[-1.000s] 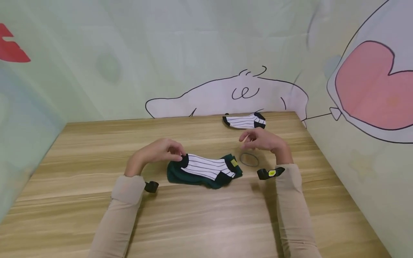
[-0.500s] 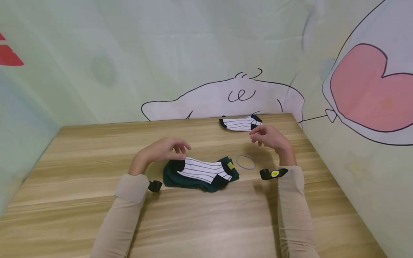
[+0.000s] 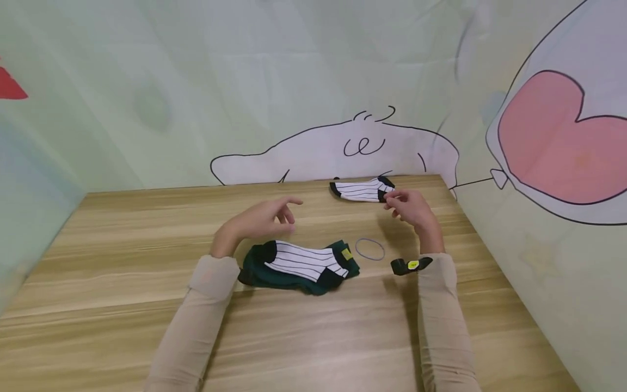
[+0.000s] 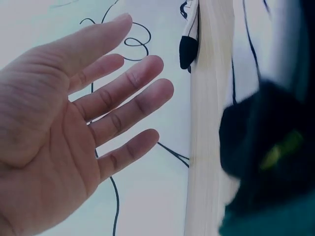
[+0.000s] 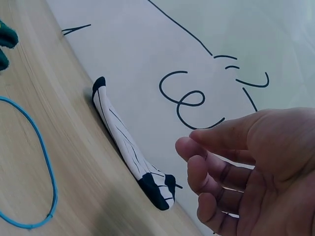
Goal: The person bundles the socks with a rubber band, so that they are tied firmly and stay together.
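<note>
My left hand (image 3: 262, 218) hovers over the far left end of a small pile of socks, fingers apart and holding nothing. On top of the pile lies a white ankle sock (image 3: 299, 259) with black stripes, black toe and heel; dark green socks (image 3: 266, 280) show beneath it. A matching striped sock (image 3: 360, 190) lies flat at the back of the table. My right hand (image 3: 413, 209) is at that sock's heel end in the head view, with bent fingers and thumb near the index finger. In the right wrist view, the striped sock (image 5: 120, 132) lies apart from the fingertips, with nothing between them.
A thin blue elastic band (image 5: 55, 191) lies on the table between the sock pile and my right wrist. The wooden table (image 3: 147, 234) meets a cartoon-printed cloth wall (image 3: 284, 81) at its back edge. A black strap (image 3: 411, 265) sits at my right wrist.
My left hand has lifted off the toe of the upper striped sock and moved right and away, its fingers spreading. My right hand has moved slightly right, closer to the far sock.
</note>
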